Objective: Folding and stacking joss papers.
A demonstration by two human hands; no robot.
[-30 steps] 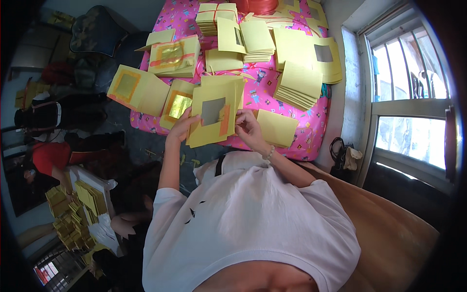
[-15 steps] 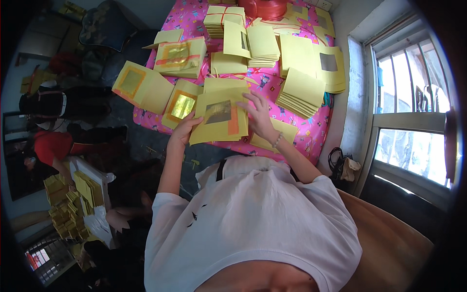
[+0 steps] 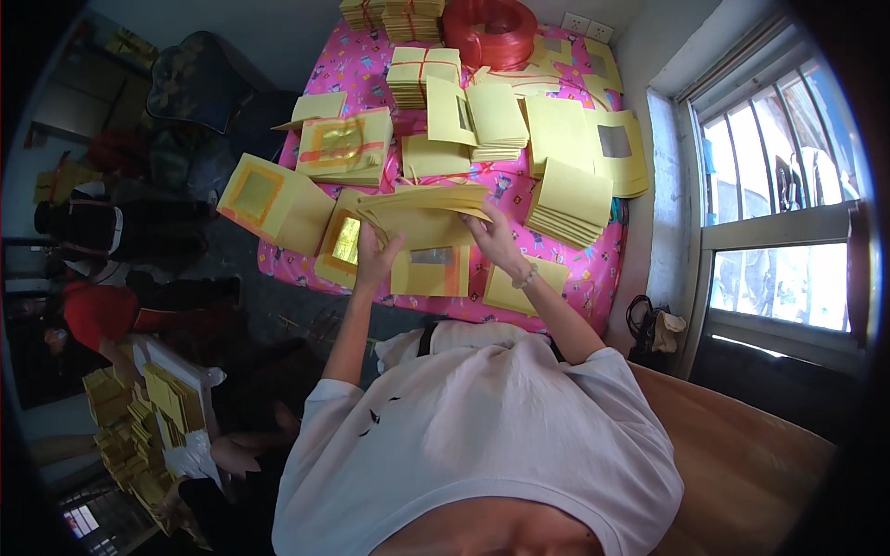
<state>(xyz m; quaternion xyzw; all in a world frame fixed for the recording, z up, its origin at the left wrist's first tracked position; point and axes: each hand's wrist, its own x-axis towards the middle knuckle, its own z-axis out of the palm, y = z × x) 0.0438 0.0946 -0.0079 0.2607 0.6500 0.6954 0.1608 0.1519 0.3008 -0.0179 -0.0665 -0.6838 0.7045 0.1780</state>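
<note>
A thin stack of yellow paper sheets [image 3: 425, 218] is raised in both hands, tilted so that its fanned edges show along the top. My left hand [image 3: 375, 258] grips its left end, and my right hand [image 3: 496, 238] pinches the right end. Just below the stack, a yellow sheet [image 3: 413, 281] with a silvery rectangle and an orange strip lies on the table. Beside my left hand is another yellow sheet [image 3: 336, 264] with a shiny gold rectangle. A plain yellow piece [image 3: 526, 285] lies under my right wrist.
The table has a pink patterned cover [image 3: 593, 278]. Folded yellow stacks [image 3: 572, 195], a string-tied bundle [image 3: 422, 79] and a red roll of plastic string [image 3: 489, 32] stand on it. At left, people sit near a white table [image 3: 209, 371] with yellow papers. A barred window [image 3: 779, 222] is at right.
The stack has been tipped up on edge and now shows its edges instead of its printed face. My right hand has closed on its right end. A sheet with an orange strip now shows beneath.
</note>
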